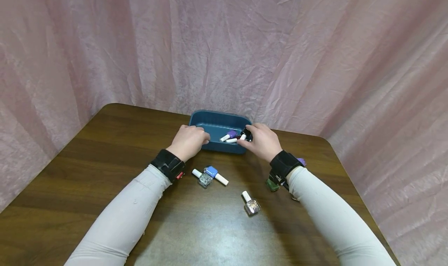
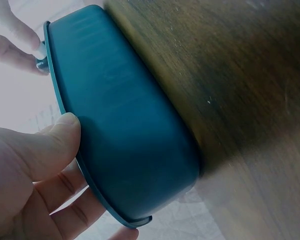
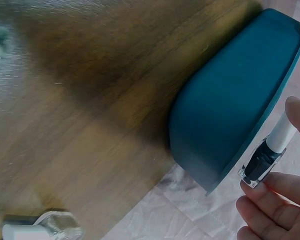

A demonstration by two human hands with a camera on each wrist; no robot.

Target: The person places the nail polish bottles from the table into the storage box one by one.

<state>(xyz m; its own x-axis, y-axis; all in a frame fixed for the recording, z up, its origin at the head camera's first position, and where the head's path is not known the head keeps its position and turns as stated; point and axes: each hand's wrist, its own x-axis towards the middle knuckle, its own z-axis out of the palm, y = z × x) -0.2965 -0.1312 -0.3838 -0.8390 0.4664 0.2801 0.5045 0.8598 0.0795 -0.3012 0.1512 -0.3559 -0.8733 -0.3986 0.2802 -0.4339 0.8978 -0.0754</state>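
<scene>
A teal plastic bin (image 1: 218,146) stands near the table's back edge. My left hand (image 1: 189,141) grips its front rim near the left end, thumb (image 2: 65,135) outside and fingers on the inner side. Over the bin's right end, my right hand (image 1: 263,142) pinches a nail polish bottle (image 3: 262,162) with black polish and a white cap, between the thumb at the cap and the fingers at the glass. Inside the bin lie a purple nail polish bottle (image 1: 231,134) and another with a white cap (image 1: 231,140).
On the table (image 1: 115,149), a grey glitter bottle (image 1: 205,180) touches a blue bottle (image 1: 211,171). Closer to me lies a gold-silver glitter bottle (image 1: 252,207). A green bottle (image 1: 272,185) and a purple one (image 1: 301,161) are partly hidden by my right wrist. A pink curtain (image 1: 224,52) hangs behind.
</scene>
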